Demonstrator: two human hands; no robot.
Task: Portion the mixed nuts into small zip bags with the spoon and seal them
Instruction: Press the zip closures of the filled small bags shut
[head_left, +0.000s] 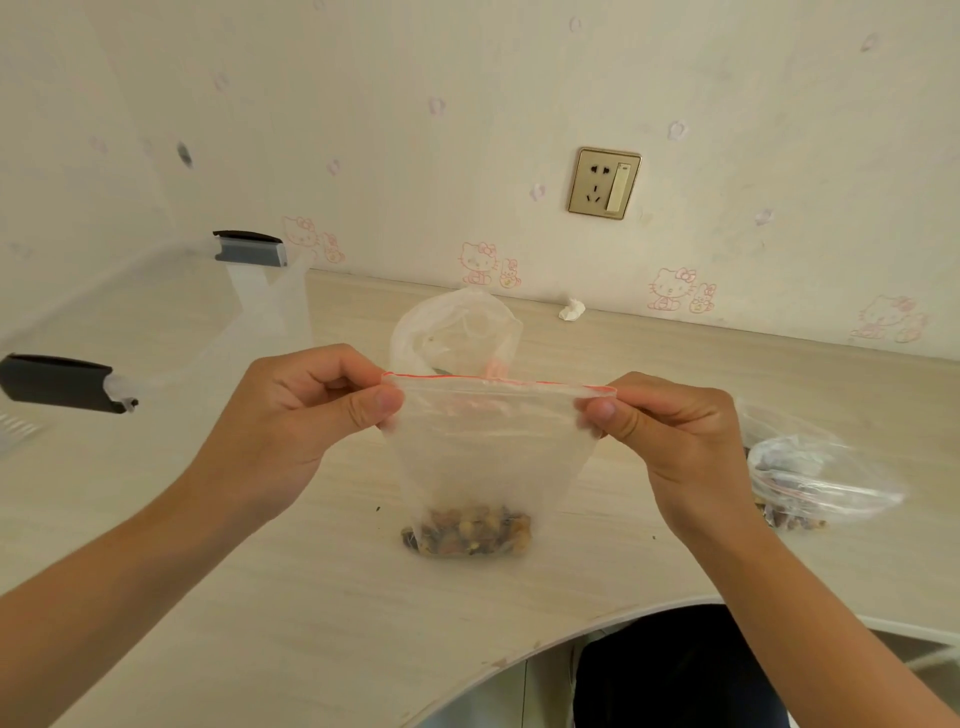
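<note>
A small clear zip bag with a red zip strip hangs upright over the desk, a portion of mixed nuts in its bottom. My left hand pinches the bag's top left corner between thumb and fingers. My right hand pinches the top right corner, so the zip line is stretched level between them. Behind the bag stands a larger thin plastic bag, open at the top. The spoon is not visible.
Filled clear bags of nuts lie at the right on the pale wooden desk. A clear storage box with dark clips stands at the left. A crumpled tissue lies by the wall. The desk's curved front edge is close to me.
</note>
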